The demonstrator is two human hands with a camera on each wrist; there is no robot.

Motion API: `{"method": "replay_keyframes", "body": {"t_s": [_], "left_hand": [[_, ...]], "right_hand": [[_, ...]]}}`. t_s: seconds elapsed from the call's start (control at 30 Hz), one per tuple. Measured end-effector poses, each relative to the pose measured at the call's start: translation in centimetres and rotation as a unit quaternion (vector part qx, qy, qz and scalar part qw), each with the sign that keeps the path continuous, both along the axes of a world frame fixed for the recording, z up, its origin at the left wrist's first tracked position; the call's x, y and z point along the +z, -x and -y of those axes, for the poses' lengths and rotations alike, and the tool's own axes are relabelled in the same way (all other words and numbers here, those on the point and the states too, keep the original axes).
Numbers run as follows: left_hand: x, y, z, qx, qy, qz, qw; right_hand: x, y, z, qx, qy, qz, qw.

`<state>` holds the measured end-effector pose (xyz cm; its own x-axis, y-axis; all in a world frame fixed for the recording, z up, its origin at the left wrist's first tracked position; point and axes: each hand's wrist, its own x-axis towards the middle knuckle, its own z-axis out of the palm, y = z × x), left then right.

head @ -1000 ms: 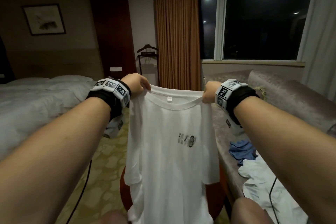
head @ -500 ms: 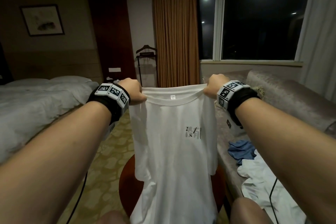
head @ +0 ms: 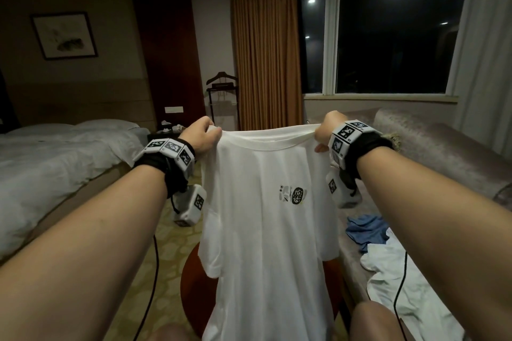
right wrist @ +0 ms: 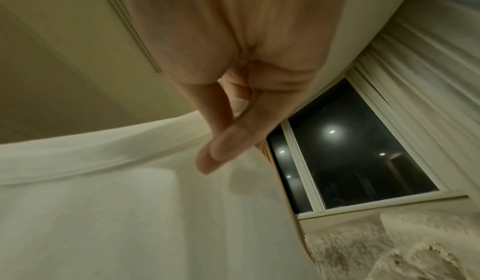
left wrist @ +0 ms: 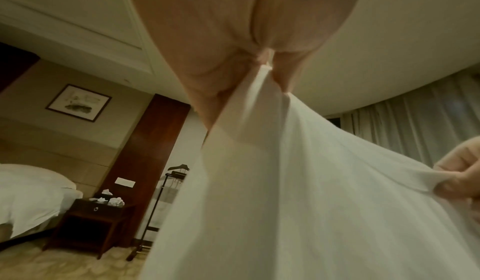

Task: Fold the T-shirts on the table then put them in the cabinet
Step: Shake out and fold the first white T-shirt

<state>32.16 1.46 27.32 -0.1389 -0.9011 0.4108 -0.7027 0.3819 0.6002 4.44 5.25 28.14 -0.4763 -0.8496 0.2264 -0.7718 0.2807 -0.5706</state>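
Note:
A white T-shirt (head: 266,230) with a small dark chest print hangs in the air in front of me, front side toward me. My left hand (head: 203,135) grips its left shoulder and my right hand (head: 328,130) grips its right shoulder, both at the same height. The left wrist view shows the white T-shirt (left wrist: 298,202) bunched in my left hand (left wrist: 265,66), with my right hand (left wrist: 457,179) pinching the far shoulder. In the right wrist view my right hand (right wrist: 228,140) pinches the white T-shirt (right wrist: 130,202). Its hem falls over a round red-brown table (head: 191,285).
A blue garment (head: 365,230) and another white T-shirt (head: 401,293) lie on the grey sofa (head: 443,152) at right. A bed (head: 55,163) stands at left, with a nightstand (left wrist: 96,218) and a valet stand (head: 221,97) beyond. Patterned carpet (head: 171,257) lies between.
Both hands have moved apart and risen slightly, stretching the shirt's neckline flat and wide. The shirt now hangs straighter, its print facing me.

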Motion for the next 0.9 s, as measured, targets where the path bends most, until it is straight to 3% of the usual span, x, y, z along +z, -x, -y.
{"method": "replay_keyframes", "body": {"t_s": [0.4,0.5,0.7,0.9], "left_hand": [[1.6,-0.4,-0.2,-0.038,-0.016,-0.033,0.999],[2.1,-0.5,-0.8,-0.018,-0.028,-0.006,0.999],[2.7,-0.8,-2.7,-0.004,-0.133,-0.013,0.991],[3.4,-1.3,-4.7,-0.033,-0.129,-0.032,0.991]], "right_hand": [[0.5,-0.4,-0.8,0.018,0.016,-0.119,0.993],[0.6,-0.4,-1.3,0.021,0.023,-0.138,0.99],[1.2,-0.4,-2.7,0.033,0.043,-0.148,0.988],[1.8,-0.8,-4.3,0.072,0.097,-0.13,0.984]]}}
